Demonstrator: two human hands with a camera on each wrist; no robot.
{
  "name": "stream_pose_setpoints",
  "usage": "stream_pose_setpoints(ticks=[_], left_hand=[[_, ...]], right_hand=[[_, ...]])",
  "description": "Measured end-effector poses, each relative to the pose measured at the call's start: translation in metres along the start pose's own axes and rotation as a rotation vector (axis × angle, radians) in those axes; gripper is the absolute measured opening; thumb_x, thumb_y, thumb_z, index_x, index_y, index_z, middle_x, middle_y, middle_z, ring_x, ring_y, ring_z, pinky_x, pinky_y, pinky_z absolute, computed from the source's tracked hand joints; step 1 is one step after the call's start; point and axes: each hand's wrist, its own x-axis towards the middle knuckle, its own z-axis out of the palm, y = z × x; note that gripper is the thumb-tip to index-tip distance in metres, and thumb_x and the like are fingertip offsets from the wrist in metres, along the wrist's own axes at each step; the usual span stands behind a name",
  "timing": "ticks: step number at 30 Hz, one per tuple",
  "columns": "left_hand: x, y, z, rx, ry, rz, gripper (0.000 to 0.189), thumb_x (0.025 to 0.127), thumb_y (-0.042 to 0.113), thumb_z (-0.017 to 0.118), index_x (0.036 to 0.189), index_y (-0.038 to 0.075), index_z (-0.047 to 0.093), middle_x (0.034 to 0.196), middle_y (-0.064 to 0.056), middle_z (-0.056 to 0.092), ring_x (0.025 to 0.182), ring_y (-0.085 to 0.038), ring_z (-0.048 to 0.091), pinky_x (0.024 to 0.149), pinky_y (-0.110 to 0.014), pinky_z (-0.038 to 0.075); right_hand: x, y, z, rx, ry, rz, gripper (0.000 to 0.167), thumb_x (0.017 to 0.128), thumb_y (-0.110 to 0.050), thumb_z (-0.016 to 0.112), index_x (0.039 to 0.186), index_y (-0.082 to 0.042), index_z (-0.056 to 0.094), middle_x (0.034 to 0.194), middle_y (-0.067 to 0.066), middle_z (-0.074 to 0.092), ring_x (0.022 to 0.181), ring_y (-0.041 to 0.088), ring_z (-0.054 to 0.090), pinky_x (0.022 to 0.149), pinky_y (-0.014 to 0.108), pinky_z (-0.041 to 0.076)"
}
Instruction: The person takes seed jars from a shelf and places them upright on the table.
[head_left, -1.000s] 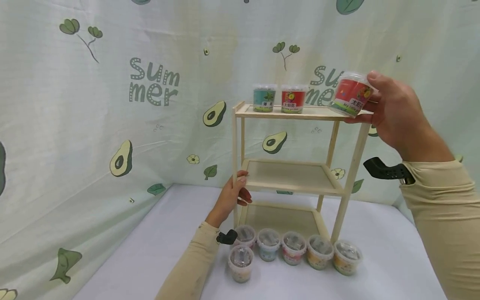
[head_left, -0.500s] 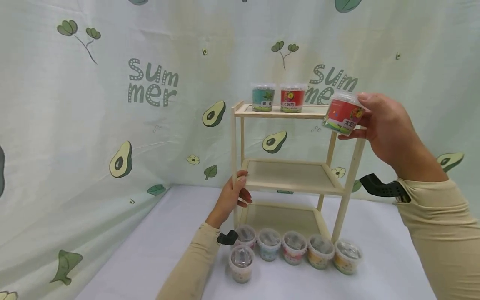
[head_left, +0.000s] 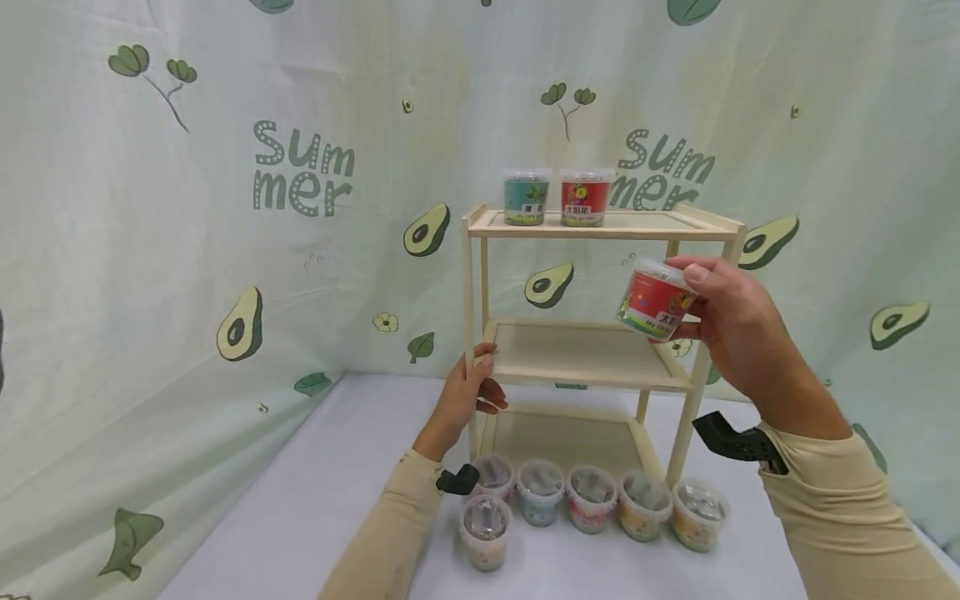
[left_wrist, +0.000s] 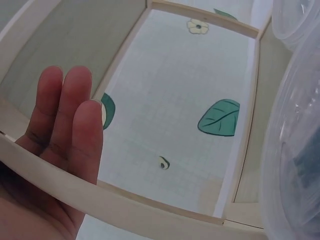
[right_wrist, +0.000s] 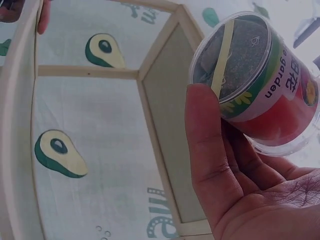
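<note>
My right hand point(head_left: 738, 337) holds a red-labelled plastic cup point(head_left: 654, 302) with a clear lid, tilted, in front of the rack's right side between top and middle tiers. In the right wrist view, fingers curl round the cup point(right_wrist: 280, 95), and its see-through base shows dark contents. My left hand point(head_left: 459, 404) grips the left front post of the three-tier wooden rack point(head_left: 585, 354) near the middle tier. The left wrist view shows its fingers point(left_wrist: 86, 140) reaching past the post. Upright on the top tier stand a teal cup point(head_left: 527, 200) and another red cup point(head_left: 585, 202).
Several lidded cups point(head_left: 540, 492) stand in a row on the white tabletop point(head_left: 322, 500), before the rack's bottom tier. One more cup point(head_left: 485, 533) is in front of the row's left end. A printed cloth point(head_left: 360, 275) hangs behind.
My right hand has lowered the red cup from the top tier's right end, down and slightly left, to just above the middle tier's level. The left hand stays on the post.
</note>
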Motion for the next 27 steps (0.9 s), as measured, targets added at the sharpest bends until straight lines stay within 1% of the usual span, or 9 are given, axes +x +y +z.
stream_pose_setpoints(ticks=[4, 9, 14, 16, 17, 19, 23, 24, 27], left_hand=[[-0.003, -0.001, 0.003, -0.005, 0.012, 0.014, 0.047, 0.106, 0.040, 0.048, 0.146, 0.014, 0.047, 0.077, -0.013, 0.066, 0.067, -0.025, 0.070, 0.063, -0.037, 0.056], [0.000, 0.002, 0.002, -0.001, -0.013, 0.042, 0.049, 0.104, 0.044, 0.051, 0.144, 0.015, 0.050, 0.079, -0.015, 0.066, 0.070, -0.025, 0.069, 0.066, -0.037, 0.056], [0.001, 0.001, -0.010, 0.013, -0.047, -0.004, 0.048, 0.103, 0.042, 0.054, 0.144, 0.017, 0.053, 0.086, -0.017, 0.067, 0.077, -0.026, 0.069, 0.070, -0.038, 0.056], [-0.001, 0.001, -0.016, 0.020, -0.068, -0.025, 0.048, 0.103, 0.040, 0.056, 0.145, 0.017, 0.052, 0.089, -0.018, 0.068, 0.081, -0.027, 0.070, 0.073, -0.038, 0.057], [-0.001, 0.000, -0.019, 0.024, -0.079, -0.032, 0.048, 0.103, 0.039, 0.056, 0.146, 0.018, 0.052, 0.092, -0.021, 0.068, 0.082, -0.028, 0.070, 0.073, -0.038, 0.056], [-0.001, -0.002, -0.021, 0.029, -0.092, -0.041, 0.048, 0.103, 0.038, 0.055, 0.148, 0.021, 0.050, 0.095, -0.023, 0.068, 0.085, -0.029, 0.070, 0.075, -0.039, 0.056], [0.003, -0.006, -0.017, 0.028, -0.107, -0.040, 0.047, 0.104, 0.038, 0.049, 0.149, 0.024, 0.045, 0.096, -0.023, 0.068, 0.084, -0.030, 0.071, 0.074, -0.039, 0.055], [0.005, -0.007, -0.015, 0.024, -0.104, -0.037, 0.046, 0.104, 0.039, 0.047, 0.148, 0.024, 0.045, 0.094, -0.021, 0.069, 0.084, -0.030, 0.071, 0.073, -0.039, 0.055], [0.008, -0.005, -0.012, 0.015, -0.099, -0.023, 0.045, 0.105, 0.039, 0.044, 0.146, 0.021, 0.045, 0.091, -0.019, 0.068, 0.083, -0.032, 0.071, 0.072, -0.040, 0.055]], right_hand=[[-0.016, 0.013, 0.002, -0.048, 0.022, 0.016, 0.030, 0.107, -0.020, 0.042, 0.134, -0.011, 0.050, 0.127, 0.007, 0.054, 0.109, 0.021, 0.056, 0.079, 0.028, 0.056], [-0.031, 0.028, 0.003, -0.049, 0.045, 0.025, 0.029, 0.107, -0.019, 0.041, 0.132, -0.013, 0.053, 0.126, 0.007, 0.055, 0.108, 0.021, 0.057, 0.079, 0.029, 0.055], [-0.045, 0.049, 0.007, -0.098, 0.022, 0.070, 0.028, 0.108, -0.019, 0.039, 0.130, -0.017, 0.056, 0.122, 0.006, 0.057, 0.103, 0.020, 0.061, 0.078, 0.029, 0.055], [-0.050, 0.059, 0.010, -0.121, 0.014, 0.091, 0.027, 0.108, -0.019, 0.040, 0.131, -0.016, 0.055, 0.121, 0.006, 0.057, 0.102, 0.020, 0.062, 0.077, 0.030, 0.055], [-0.052, 0.064, 0.012, -0.137, 0.012, 0.099, 0.027, 0.108, -0.019, 0.040, 0.131, -0.015, 0.054, 0.121, 0.006, 0.056, 0.101, 0.020, 0.063, 0.077, 0.030, 0.055], [-0.056, 0.071, 0.016, -0.162, 0.016, 0.107, 0.028, 0.108, -0.018, 0.042, 0.133, -0.012, 0.053, 0.120, 0.006, 0.056, 0.101, 0.019, 0.063, 0.077, 0.030, 0.056], [-0.065, 0.080, 0.021, -0.173, 0.042, 0.112, 0.029, 0.107, -0.015, 0.044, 0.133, -0.009, 0.053, 0.117, 0.005, 0.060, 0.097, 0.019, 0.063, 0.076, 0.030, 0.056], [-0.067, 0.082, 0.023, -0.172, 0.046, 0.116, 0.029, 0.107, -0.015, 0.044, 0.134, -0.008, 0.052, 0.116, 0.005, 0.061, 0.096, 0.020, 0.063, 0.076, 0.030, 0.056], [-0.072, 0.088, 0.027, -0.202, 0.051, 0.144, 0.032, 0.107, -0.016, 0.044, 0.136, -0.004, 0.049, 0.117, 0.007, 0.060, 0.096, 0.020, 0.062, 0.077, 0.030, 0.055]])
